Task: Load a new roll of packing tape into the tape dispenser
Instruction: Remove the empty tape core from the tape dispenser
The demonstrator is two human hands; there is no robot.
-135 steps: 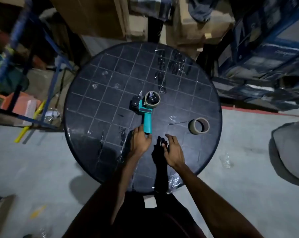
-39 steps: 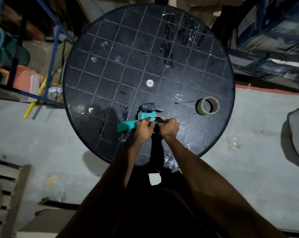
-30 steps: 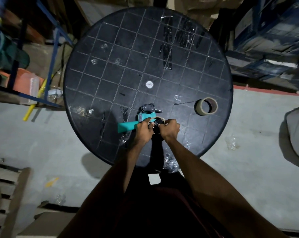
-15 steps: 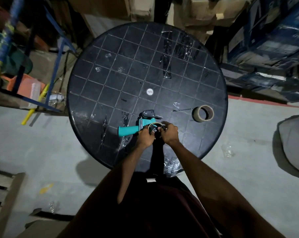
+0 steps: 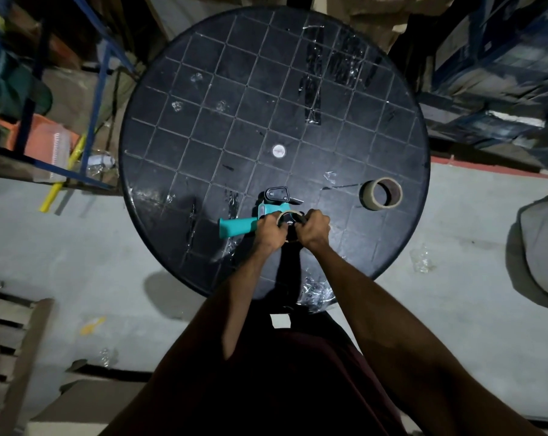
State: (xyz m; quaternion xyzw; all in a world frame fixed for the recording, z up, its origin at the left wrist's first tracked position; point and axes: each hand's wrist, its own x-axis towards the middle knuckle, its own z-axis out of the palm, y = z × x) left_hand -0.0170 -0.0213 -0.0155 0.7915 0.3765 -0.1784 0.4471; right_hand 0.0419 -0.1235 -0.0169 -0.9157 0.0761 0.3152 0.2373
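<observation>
A teal tape dispenser (image 5: 238, 226) lies on its side near the front of the round black table (image 5: 203, 127), handle pointing left, black head away from me. On its hub sits a thin, nearly spent tape roll (image 5: 290, 215). My left hand (image 5: 270, 231) grips the roll's left rim and my right hand (image 5: 313, 229) grips its right rim, fingers curled over it. A fuller tan tape roll (image 5: 381, 193) stands apart on the table at the right.
Scraps of clear tape stick to the tabletop and hang at its near edge (image 5: 316, 292). Blue metal shelving (image 5: 93, 73) stands at the left, stacked boxes (image 5: 499, 73) at the right, wooden pallet slats (image 5: 11, 341) at lower left on the concrete floor.
Since 4.5 s ago the dispenser was turned so its handle points left and pulled nearer. Both hands closed on the roll on its hub and have stayed there over the last second.
</observation>
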